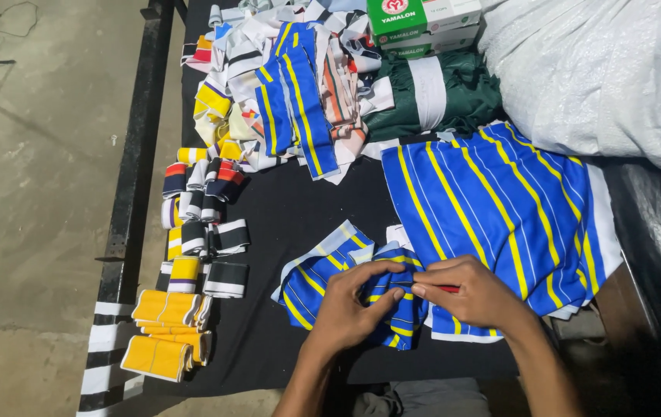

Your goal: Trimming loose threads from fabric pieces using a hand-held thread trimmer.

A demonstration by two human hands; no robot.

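Observation:
My left hand grips a small bunched piece of blue cloth with yellow and white stripes on the black table. Beside it, my right hand pinches a thin red tool, perhaps a pen or a seam ripper, with its tip against the same cloth. A larger flat stack of the same striped blue cloth lies just behind my right hand.
Folded rib bands in yellow, black and white line the left side. Behind them lies a heap of mixed striped strips. Green cloth, green and white boxes and a white sack sit at the back right.

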